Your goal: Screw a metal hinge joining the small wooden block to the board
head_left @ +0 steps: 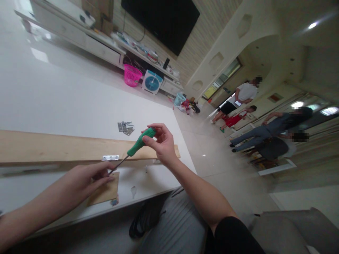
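Counter (87, 113), white, carries all the work. Plank (79, 150) lies across it; no clamp shows, so a hard shove could slide it. Screwdriver (140, 143) is slung between both grips over the plank's near edge, green handle up at right, shaft slanting down left. Left grip (90, 178) is narrow, thumb and fingers pinching the shaft near its tip. Right grip (162, 143) holds the handle's butt end by the fingers, palm not wrapped. Tip contact: cannot tell, fingers cover it. If the right wrist tilts or the left pinch loosens, the tip could skid and scratch wood or nick a finger. Panel (106, 192) lies under the left grip, near the counter's edge; sideways pressure could push it off. Loose hinges (125, 128) sit piled beyond the plank. Single hinge (110, 157) is at the plank's near edge; a shaft bump could shift it. Screw (146, 168) seems upright beside the plank; a forearm knock could topple it.
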A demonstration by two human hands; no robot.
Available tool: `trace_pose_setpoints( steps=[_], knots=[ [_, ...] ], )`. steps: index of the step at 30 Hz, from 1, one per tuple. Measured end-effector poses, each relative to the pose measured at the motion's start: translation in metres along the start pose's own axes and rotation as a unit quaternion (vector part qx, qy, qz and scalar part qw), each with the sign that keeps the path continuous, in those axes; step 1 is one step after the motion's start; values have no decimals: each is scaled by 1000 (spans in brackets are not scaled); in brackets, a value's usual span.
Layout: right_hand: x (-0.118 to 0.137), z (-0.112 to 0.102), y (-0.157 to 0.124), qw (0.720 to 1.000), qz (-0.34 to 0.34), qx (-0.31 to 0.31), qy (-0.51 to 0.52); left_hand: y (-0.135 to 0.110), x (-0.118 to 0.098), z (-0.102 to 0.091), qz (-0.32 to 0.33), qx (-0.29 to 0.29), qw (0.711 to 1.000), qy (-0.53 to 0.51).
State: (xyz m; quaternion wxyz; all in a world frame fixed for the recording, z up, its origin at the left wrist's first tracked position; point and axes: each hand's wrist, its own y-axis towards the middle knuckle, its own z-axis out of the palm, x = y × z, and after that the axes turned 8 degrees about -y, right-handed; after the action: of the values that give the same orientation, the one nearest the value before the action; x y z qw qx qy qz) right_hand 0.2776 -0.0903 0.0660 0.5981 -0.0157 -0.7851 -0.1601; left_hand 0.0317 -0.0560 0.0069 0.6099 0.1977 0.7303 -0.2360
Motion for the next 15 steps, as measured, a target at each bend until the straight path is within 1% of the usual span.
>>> trace_pose_setpoints(
  steps=[2, 3, 5, 8, 10, 12, 15],
  knots=[
    [2, 1, -2, 1000, 1, -6, 0, -1, 2, -2, 13, 59, 997, 46],
    [4, 2, -3, 1000, 1, -10, -4, -1, 5, -3, 17, 68, 996, 62],
    [7, 3, -5, 1000, -1, -14, -24, 0, 12, -5, 25, 69, 994, 85],
    [10, 5, -10, 999, -3, -14, -52, 0, 23, -8, 69, 65, 989, 116],
    [10, 4, -11, 998, -8, -15, -58, 1, 26, -8, 86, 75, 986, 120],
    [9, 2, -10, 998, -13, -15, -58, 1, 26, -7, 83, 90, 986, 112],
    [8, -3, -8, 998, -20, -9, -56, 0, 21, -6, 86, 111, 986, 90]
  ],
)
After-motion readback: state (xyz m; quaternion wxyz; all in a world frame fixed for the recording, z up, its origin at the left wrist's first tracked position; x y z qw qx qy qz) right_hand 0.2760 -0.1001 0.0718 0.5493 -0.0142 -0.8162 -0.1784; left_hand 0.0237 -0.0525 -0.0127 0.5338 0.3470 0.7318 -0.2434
